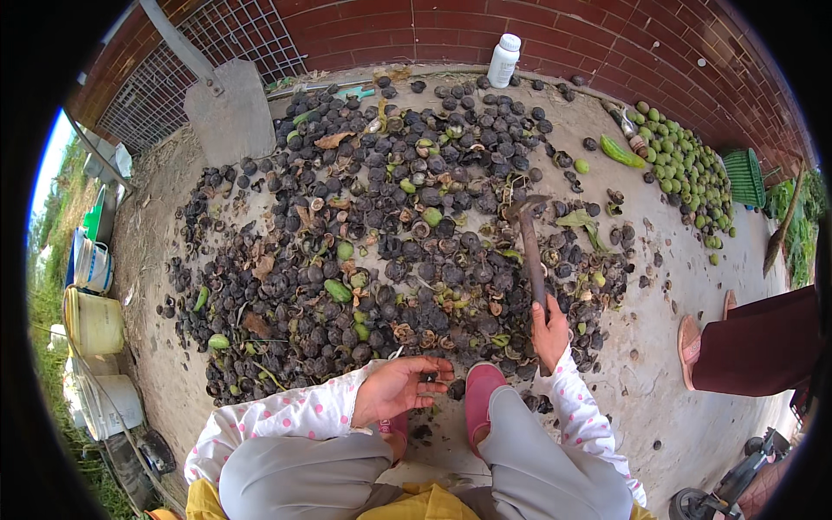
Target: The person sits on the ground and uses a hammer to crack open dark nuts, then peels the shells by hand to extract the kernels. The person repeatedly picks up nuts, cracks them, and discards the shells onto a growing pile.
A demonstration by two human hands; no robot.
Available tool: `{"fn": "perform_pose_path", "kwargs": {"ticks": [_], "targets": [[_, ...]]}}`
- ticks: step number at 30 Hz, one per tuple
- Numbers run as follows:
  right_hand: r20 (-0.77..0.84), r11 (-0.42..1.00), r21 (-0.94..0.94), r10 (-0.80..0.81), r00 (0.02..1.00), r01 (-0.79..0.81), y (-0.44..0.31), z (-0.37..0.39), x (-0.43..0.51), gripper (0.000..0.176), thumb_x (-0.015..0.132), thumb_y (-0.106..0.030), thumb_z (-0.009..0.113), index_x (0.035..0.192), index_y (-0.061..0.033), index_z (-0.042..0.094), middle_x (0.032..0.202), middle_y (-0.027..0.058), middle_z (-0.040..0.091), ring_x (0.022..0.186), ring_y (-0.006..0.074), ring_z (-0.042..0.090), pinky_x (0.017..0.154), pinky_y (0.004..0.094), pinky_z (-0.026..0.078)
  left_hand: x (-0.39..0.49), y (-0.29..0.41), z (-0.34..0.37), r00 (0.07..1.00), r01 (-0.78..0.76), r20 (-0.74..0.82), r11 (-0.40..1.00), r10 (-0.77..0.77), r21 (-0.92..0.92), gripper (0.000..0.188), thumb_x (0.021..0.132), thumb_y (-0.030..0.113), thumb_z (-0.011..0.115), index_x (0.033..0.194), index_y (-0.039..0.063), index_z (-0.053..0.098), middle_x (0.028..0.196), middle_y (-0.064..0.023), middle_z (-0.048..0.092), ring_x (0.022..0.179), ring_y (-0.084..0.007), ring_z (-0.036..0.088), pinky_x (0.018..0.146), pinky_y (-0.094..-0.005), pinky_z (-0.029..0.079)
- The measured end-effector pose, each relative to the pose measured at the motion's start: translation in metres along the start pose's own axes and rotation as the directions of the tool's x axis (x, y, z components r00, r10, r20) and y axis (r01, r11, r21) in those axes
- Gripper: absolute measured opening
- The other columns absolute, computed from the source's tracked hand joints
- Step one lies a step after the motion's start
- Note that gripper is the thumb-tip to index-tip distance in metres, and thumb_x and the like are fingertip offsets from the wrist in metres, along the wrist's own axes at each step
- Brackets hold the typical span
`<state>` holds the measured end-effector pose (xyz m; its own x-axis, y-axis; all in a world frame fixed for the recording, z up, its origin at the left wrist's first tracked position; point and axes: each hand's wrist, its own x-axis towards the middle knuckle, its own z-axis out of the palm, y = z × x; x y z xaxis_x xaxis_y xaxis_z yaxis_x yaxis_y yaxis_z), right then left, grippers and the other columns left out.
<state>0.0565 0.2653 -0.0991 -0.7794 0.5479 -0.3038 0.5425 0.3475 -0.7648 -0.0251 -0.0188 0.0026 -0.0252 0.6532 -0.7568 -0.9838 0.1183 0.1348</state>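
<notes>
My right hand (551,331) is closed around the wooden handle of a hammer (532,253), whose rusty metal head points away from me over the pile. My left hand (404,390) is held palm inward just left of my pink shoe (482,390), with its fingers apart. A dark patch shows between those fingers, but I see nothing gripped. One blackened walnut (457,389) lies on the ground beside the fingertips. Before me spreads a wide layer of blackened walnuts (416,250), mixed with broken husks and a few green ones (338,290).
Green walnuts (689,166) are heaped at the right wall, beside a green basket (744,177). A white bottle (504,61) and a shovel (231,110) stand at the back. Buckets (96,322) line the left. Another person's leg (754,344) is at right, near a wheeled frame (734,484).
</notes>
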Motion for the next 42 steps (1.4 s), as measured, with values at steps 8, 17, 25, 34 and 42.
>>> {"fn": "perform_pose_path", "kwargs": {"ticks": [8,17,25,34,42], "targets": [[-0.054,0.958,-0.070,-0.280,0.958,0.276,-0.070,0.004,0.073,0.050,0.094,-0.028,0.045,0.140,-0.0172,0.029,0.072,0.0152,0.059,0.059,0.0257,0.057,0.058,0.0354,0.045,0.004,-0.003,0.002,1.000,0.012,0.009,1.000,-0.012,0.003,0.021,0.088,0.020,0.051,0.104,0.009,0.057,0.101,-0.0019,0.059,0.087,-0.0154,0.057,0.070,-0.0266,0.045],[0.234,0.995,-0.059,-0.059,0.970,0.075,-0.011,0.021,0.017,0.052,0.092,-0.024,0.049,0.140,-0.0153,0.031,0.062,0.0077,0.054,0.047,0.0162,0.050,0.047,0.0318,0.041,0.000,-0.001,-0.001,1.000,-0.013,-0.028,1.000,0.013,0.000,0.020,0.088,0.019,0.049,0.103,0.008,0.057,0.102,-0.0031,0.060,0.088,-0.0154,0.057,0.069,-0.0269,0.045],[0.062,0.997,0.034,-0.076,0.995,0.074,-0.019,0.006,0.024,0.049,0.093,-0.028,0.048,0.138,-0.0133,0.035,0.068,0.0115,0.058,0.054,0.0203,0.053,0.054,0.0326,0.043,0.001,-0.002,-0.005,1.000,-0.003,0.021,0.999,0.004,-0.043,0.023,0.089,0.016,0.049,0.109,0.006,0.054,0.105,-0.0064,0.059,0.090,-0.0172,0.058,0.074,-0.0303,0.048],[0.449,0.715,0.522,0.234,0.863,-0.465,-0.066,0.004,0.060,0.047,0.096,-0.029,0.043,0.141,-0.0219,0.029,0.057,0.0004,0.044,0.040,0.0084,0.038,0.035,0.0249,0.034,0.002,-0.001,-0.004,0.999,-0.013,0.032,1.000,0.013,-0.018,0.023,0.089,0.016,0.049,0.108,0.006,0.054,0.104,-0.0061,0.059,0.090,-0.0173,0.057,0.074,-0.0302,0.047],[0.142,0.941,0.308,0.101,0.985,-0.141,0.009,-0.009,0.059,0.032,0.090,-0.031,0.054,0.112,-0.0083,0.050,0.062,0.0092,0.052,0.052,0.0235,0.054,0.046,0.0350,0.045,-0.001,0.002,-0.008,0.998,-0.023,0.056,0.999,0.025,-0.032,0.019,0.088,0.019,0.050,0.103,0.009,0.057,0.102,-0.0035,0.060,0.088,-0.0153,0.057,0.071,-0.0285,0.045]]}}
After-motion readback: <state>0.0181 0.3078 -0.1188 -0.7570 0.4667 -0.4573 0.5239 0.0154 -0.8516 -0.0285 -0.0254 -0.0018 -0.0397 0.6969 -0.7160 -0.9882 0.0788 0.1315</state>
